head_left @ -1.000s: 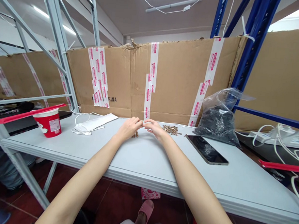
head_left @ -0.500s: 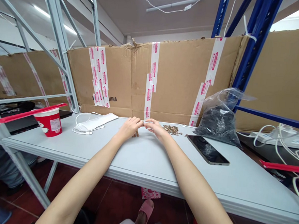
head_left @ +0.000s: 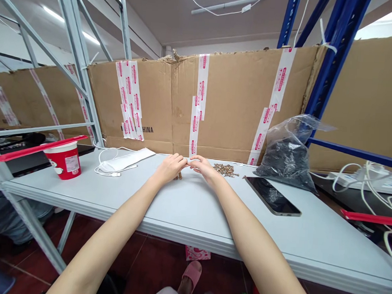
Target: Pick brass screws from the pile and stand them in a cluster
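Observation:
My left hand (head_left: 169, 167) and my right hand (head_left: 204, 168) meet fingertip to fingertip over the far middle of the white table (head_left: 191, 209). Both are pinched closed on something too small to make out. A few small brownish metal parts (head_left: 179, 176) lie on the table just under my left hand. A loose heap of the same small parts (head_left: 224, 169) sits right of my right hand.
A dark phone (head_left: 271, 195) lies flat to the right, behind it a clear bag of black pieces (head_left: 287, 155). A red cup (head_left: 65, 159) and a white charger with cable (head_left: 123, 161) stand left. Taped cardboard (head_left: 219, 104) walls the back. White cables (head_left: 374, 186) trail at far right.

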Action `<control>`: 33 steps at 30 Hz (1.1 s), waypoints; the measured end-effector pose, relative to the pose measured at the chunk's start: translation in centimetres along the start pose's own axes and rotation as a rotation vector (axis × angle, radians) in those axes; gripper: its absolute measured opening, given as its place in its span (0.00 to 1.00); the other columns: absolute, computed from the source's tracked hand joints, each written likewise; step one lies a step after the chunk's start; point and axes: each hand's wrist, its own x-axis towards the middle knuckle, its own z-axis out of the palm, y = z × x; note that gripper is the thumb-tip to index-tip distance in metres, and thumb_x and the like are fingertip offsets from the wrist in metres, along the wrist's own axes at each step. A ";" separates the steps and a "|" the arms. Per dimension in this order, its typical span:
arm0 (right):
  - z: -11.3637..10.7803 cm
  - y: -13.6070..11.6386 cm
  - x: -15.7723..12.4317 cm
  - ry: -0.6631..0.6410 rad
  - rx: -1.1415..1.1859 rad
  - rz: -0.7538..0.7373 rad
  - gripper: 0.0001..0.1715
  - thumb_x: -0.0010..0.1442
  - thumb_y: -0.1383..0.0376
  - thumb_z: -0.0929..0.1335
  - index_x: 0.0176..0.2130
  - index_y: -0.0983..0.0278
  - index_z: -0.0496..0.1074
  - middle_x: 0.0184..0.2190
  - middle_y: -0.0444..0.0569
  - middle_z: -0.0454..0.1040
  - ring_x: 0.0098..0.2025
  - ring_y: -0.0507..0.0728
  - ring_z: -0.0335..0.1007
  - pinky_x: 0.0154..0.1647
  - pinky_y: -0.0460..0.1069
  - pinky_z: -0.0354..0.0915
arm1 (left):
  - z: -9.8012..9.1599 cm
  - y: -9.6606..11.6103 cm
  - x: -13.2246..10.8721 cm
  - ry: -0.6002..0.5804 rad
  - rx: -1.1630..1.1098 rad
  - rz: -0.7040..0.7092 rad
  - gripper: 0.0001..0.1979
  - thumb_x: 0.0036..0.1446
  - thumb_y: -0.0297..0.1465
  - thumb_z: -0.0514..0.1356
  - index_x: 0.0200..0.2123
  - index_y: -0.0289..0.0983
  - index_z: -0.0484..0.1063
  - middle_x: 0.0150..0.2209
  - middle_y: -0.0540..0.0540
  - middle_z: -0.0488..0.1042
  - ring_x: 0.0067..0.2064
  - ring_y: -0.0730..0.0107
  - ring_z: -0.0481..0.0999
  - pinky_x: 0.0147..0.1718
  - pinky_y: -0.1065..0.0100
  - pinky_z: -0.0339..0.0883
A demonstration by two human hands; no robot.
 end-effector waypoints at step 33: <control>-0.5 1.0 1.1 0.082 0.050 0.029 0.17 0.41 0.63 0.69 0.35 0.60 0.64 0.30 0.43 0.75 0.35 0.52 0.67 0.43 0.49 0.55 | 2.1 -0.8 -0.5 0.108 -0.183 -0.043 0.12 0.61 0.32 0.47 0.32 0.35 0.68 0.29 0.45 0.70 0.33 0.69 0.65 0.32 0.69 0.61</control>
